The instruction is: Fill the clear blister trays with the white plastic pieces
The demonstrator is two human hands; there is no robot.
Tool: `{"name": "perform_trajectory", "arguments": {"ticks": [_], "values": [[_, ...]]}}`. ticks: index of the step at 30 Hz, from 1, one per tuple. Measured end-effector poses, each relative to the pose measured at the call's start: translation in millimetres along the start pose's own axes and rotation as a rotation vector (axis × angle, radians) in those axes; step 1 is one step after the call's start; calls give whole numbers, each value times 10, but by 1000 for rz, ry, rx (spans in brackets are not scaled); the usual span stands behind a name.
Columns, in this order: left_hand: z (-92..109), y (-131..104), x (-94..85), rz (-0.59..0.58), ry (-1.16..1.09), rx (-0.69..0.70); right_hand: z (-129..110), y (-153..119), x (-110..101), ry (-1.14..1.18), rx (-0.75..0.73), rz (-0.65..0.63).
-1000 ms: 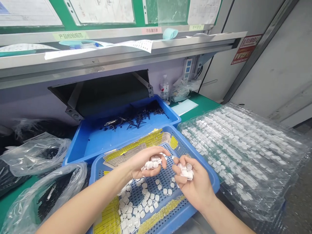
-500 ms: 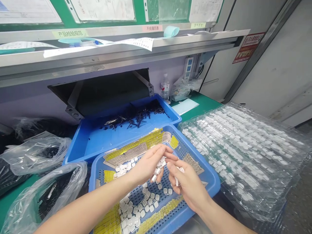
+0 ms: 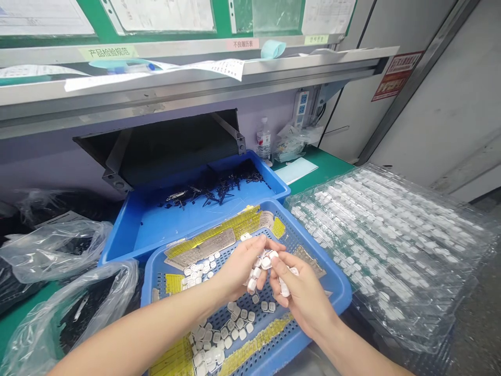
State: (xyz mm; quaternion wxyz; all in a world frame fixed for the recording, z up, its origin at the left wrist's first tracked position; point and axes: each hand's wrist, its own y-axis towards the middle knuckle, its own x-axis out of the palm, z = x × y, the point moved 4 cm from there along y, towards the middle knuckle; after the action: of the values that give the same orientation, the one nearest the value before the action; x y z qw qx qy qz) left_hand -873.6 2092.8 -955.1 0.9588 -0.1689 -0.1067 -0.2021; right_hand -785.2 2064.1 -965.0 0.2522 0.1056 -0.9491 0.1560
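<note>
Both hands are close together over a blue perforated basket (image 3: 340, 284). My left hand (image 3: 243, 261) is cupped around several small white square caps (image 3: 267, 259). Curled fingers of my right hand (image 3: 301, 292) hold more white caps (image 3: 284, 286), and its thumb touches the caps at the left hand. Below, loose white caps (image 3: 235, 324) lie scattered on the basket floor, with another group (image 3: 199, 271) behind my left forearm. Yellow tape and paper labels line the basket's inside.
A blue tray (image 3: 156, 224) with thin black parts (image 3: 219, 190) sits behind the basket. Stacked clear blister trays (image 3: 391, 245) of white pieces stand at right. Open plastic bags (image 3: 113, 303) with black parts lie at left. A water bottle (image 3: 263, 140) stands by the wall.
My hands have turned slightly, so more white caps show between them. The caps in my right hand are more exposed. The view has shifted a little.
</note>
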Motion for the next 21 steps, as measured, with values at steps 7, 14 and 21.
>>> {"name": "perform_trajectory", "arguments": {"ticks": [7,14,21], "values": [[-23,51,-80,73,88,-58,0,-19,-15,133,-6,51],[-104,59,-55,-29,376,-256,-467,-13,-619,-64,-196,269],[-245,51,17,-187,929,-84,-1346,238,-1743,-673,-349,576]]}}
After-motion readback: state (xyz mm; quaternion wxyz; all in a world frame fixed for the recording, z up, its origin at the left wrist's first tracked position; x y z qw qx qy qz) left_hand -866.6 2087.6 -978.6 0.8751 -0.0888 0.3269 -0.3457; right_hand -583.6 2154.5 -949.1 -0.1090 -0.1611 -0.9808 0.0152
